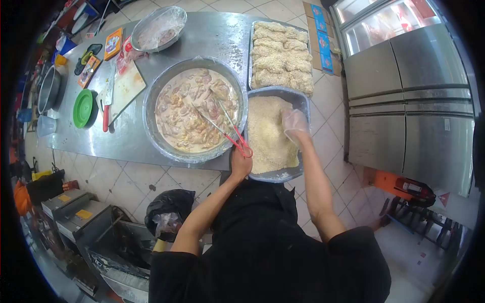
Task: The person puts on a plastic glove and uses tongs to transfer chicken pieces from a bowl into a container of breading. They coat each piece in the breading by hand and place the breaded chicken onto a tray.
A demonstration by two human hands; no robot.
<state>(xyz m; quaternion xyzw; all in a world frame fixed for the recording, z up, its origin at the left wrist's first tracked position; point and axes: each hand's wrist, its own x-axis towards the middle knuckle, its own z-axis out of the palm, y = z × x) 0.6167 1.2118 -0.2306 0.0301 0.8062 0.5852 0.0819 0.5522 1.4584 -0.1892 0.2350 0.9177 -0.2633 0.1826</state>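
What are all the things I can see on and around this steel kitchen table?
large round metal bowl of pale marinated pieces: one, grey, table centre
grey rectangular tray of breadcrumbs: one, right of it
metal tray of breaded cutlets: one, golden contents, far right
small round metal bowl: one, grey, far side
white cutting board: one, left
red-handled cleaver: one, board's edge
green round plate: one, left end
black bin bag: one, floor
steel fridge cabinets: silver, right wall
metal tongs with red handles: one, in big bowl
left hand: bare, gripping tongs
right hand: clear glove, in breadcrumbs
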